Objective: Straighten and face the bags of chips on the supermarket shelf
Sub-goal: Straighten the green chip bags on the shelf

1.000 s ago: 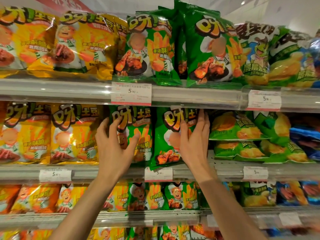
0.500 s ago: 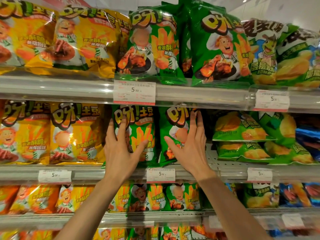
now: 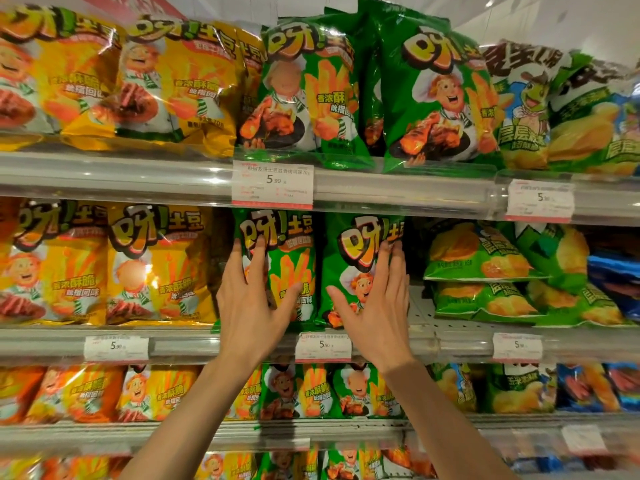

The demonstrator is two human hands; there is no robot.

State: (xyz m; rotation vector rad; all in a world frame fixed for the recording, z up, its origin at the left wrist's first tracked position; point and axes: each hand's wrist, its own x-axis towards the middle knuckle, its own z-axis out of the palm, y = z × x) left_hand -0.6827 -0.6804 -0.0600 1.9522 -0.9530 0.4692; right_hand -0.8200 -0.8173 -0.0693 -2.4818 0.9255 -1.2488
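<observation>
- my left hand (image 3: 254, 306) lies flat on the left green chip bag (image 3: 291, 268), fingers spread
- right hand (image 3: 375, 306), fingers together, thumb out, presses the neighbouring green bag (image 3: 349, 258)
- both bags upright on the middle shelf (image 3: 450, 337)

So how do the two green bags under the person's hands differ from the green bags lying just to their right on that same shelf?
The two green bags stand upright, fronts facing out; the flat green bags lie stacked on one another. The upright ones show a chef and fries, the flat ones round chips. The left hand and right hand rest on the upright pair; nothing touches the flat ones. Both are green snack bags.
</observation>
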